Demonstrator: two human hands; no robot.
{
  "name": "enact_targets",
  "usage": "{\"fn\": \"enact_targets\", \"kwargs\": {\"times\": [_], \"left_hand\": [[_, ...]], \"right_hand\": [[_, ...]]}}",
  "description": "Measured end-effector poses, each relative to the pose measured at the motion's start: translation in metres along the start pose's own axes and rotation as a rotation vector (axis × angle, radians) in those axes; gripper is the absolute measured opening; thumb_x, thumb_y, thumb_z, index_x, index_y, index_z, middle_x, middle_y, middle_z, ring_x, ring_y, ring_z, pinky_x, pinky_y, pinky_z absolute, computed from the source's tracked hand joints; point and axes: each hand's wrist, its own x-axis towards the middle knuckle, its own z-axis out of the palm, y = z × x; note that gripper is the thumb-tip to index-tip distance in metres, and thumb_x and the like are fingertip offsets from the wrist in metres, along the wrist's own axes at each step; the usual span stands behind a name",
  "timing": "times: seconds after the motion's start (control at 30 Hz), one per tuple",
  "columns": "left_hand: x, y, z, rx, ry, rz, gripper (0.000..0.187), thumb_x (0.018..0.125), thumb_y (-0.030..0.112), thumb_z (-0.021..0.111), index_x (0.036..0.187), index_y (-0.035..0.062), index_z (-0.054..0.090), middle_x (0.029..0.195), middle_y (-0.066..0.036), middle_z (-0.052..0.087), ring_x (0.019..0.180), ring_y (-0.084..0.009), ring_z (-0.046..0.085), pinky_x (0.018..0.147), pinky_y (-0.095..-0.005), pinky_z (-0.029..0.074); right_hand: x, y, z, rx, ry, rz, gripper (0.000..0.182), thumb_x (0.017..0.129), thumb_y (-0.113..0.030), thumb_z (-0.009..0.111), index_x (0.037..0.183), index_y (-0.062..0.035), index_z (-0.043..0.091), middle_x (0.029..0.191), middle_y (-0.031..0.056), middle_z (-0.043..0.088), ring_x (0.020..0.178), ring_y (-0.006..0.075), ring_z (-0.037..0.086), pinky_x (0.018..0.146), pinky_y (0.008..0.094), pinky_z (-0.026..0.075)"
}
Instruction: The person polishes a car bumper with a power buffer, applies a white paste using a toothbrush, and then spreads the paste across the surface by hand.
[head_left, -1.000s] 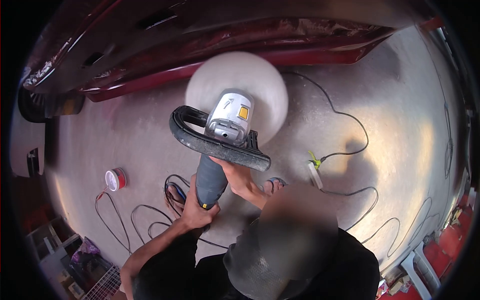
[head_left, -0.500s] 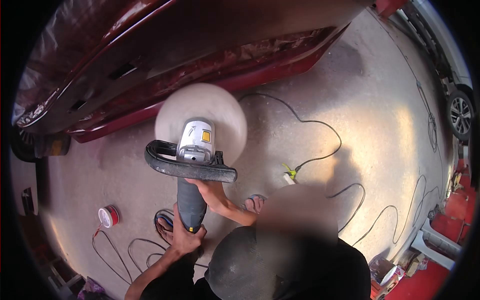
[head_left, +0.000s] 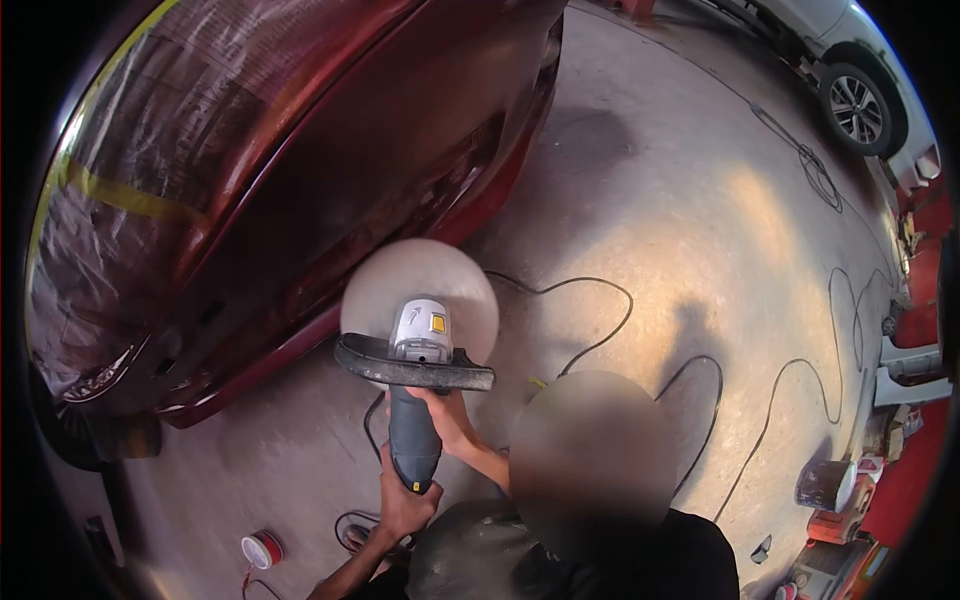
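A grey and black electric car polisher with a silver head and a yellow button is held upright in front of me. Its wide pale round pad looks blurred and overlaps the lower edge of a dark red car. My left hand wraps round the rear end of the polisher's body. Further forward, my right hand grips the body just behind the black loop handle; some of its fingers are hidden behind the tool.
Plastic sheeting with yellow tape covers the car's upper part. A black cable winds over the concrete floor. A small red and white tub stands at lower left. A bucket is at the right, and a silver car stands at upper right.
My view has turned, so the red car now runs more steeply. The polisher appears lower and slightly to the right, its pad overlapping the car more. Both hands keep their hold.
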Motion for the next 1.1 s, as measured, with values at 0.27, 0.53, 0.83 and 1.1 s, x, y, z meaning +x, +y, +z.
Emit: {"fn": "enact_targets", "kwargs": {"times": [0.27, 0.53, 0.83, 1.1], "left_hand": [[-0.061, -0.087, -0.005, 0.052, 0.333, -0.082, 0.080, 0.072, 0.006, 0.074, 0.139, 0.0007, 0.031, 0.108, -0.013, 0.055, 0.091, -0.0225, 0.057, 0.081, -0.0394, 0.051], [-0.023, -0.010, 0.004, -0.096, 0.078, -0.102, 0.078, 0.072, 0.002, 0.070, 0.140, -0.0001, 0.032, 0.100, -0.012, 0.057, 0.086, -0.0241, 0.059, 0.081, -0.0411, 0.052], [-0.031, -0.012, -0.009, -0.007, 0.069, 0.031, 0.075, 0.074, 0.001, 0.068, 0.139, 0.0000, 0.032, 0.104, -0.013, 0.057, 0.089, -0.0229, 0.060, 0.083, -0.0377, 0.052], [-0.075, -0.040, -0.023, -0.032, 0.224, -0.142, 0.077, 0.073, 0.002, 0.068, 0.140, 0.0012, 0.030, 0.105, -0.010, 0.052, 0.090, -0.0197, 0.055, 0.078, -0.0357, 0.050]], "right_hand": [[-0.031, 0.028, 0.044, -0.400, -0.143, -0.055, 0.034, 0.088, -0.020, 0.079, 0.115, -0.0001, 0.071, 0.111, 0.0082, 0.071, 0.106, 0.0168, 0.063, 0.095, 0.0334, 0.049], [-0.010, 0.025, -0.004, -0.134, -0.069, 0.022, 0.034, 0.093, -0.020, 0.071, 0.119, 0.0004, 0.064, 0.106, 0.0129, 0.072, 0.091, 0.0226, 0.072, 0.080, 0.0359, 0.059], [-0.013, 0.035, 0.010, -0.158, -0.057, -0.025, 0.029, 0.094, -0.019, 0.069, 0.115, 0.0003, 0.066, 0.096, 0.0131, 0.073, 0.078, 0.0227, 0.073, 0.070, 0.0368, 0.062], [-0.037, 0.041, 0.059, -0.336, -0.213, 0.105, 0.039, 0.087, -0.020, 0.081, 0.118, -0.0014, 0.067, 0.116, 0.0059, 0.068, 0.105, 0.0142, 0.061, 0.095, 0.0322, 0.050]]}}
